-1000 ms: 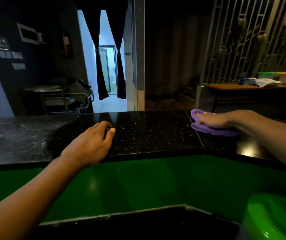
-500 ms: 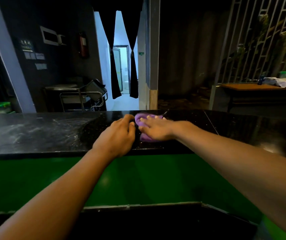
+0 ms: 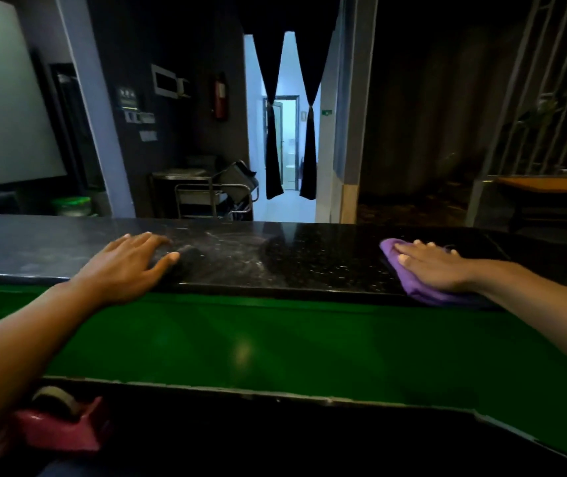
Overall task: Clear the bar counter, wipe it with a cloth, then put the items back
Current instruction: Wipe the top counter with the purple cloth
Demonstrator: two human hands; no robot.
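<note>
Nearest, low on the left, a pink plastic tape dispenser (image 3: 58, 428) with a grey roll sits on a dark lower shelf. Above it rises a glossy green panel (image 3: 275, 342). On top runs the black speckled stone counter (image 3: 309, 263), smeared with pale streaks near its middle. The left hand (image 3: 127, 266) lies flat on it, fingers relaxed, holding nothing. Well apart, the right hand (image 3: 433, 266) presses with straight fingers on a soft, crumpled purple cloth (image 3: 423, 290) at the counter's near edge. Beyond stand a metal trolley (image 3: 213, 194) and tied black curtains (image 3: 292, 125).
</note>
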